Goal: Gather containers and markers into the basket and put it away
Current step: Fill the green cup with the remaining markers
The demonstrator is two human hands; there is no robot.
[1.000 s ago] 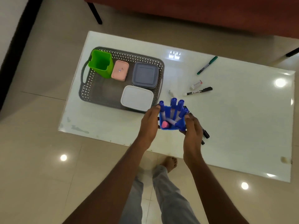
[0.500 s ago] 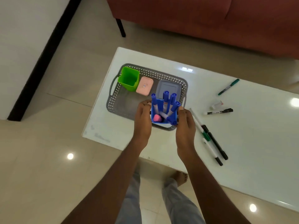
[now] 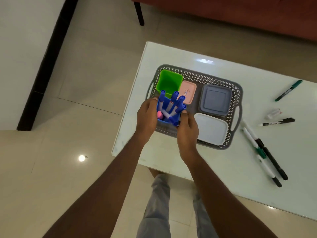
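A grey perforated basket [image 3: 211,78] lies on the white table [image 3: 188,160]. It holds a green cup [image 3: 169,82], a pink lidded box [image 3: 189,91], a grey-blue lidded box [image 3: 214,100] and a white lidded box [image 3: 211,128]. My left hand [image 3: 147,115] and my right hand [image 3: 187,130] grip a blue cup [image 3: 167,110] from both sides, over the basket's near-left corner. Several blue markers [image 3: 174,98] and a pink thing stand in the cup. Whether the cup rests on the basket floor is hidden by my hands.
Loose on the table right of the basket lie a green marker [image 3: 289,90], a black marker [image 3: 278,121], a small clear cap [image 3: 273,113] and a bunch of white, green and black markers [image 3: 264,152]. A red sofa [image 3: 240,12] stands beyond the table.
Both hands carried the blue cup of markers left from the table's front edge, over the white box, to the basket's near-left corner beside the green cup.
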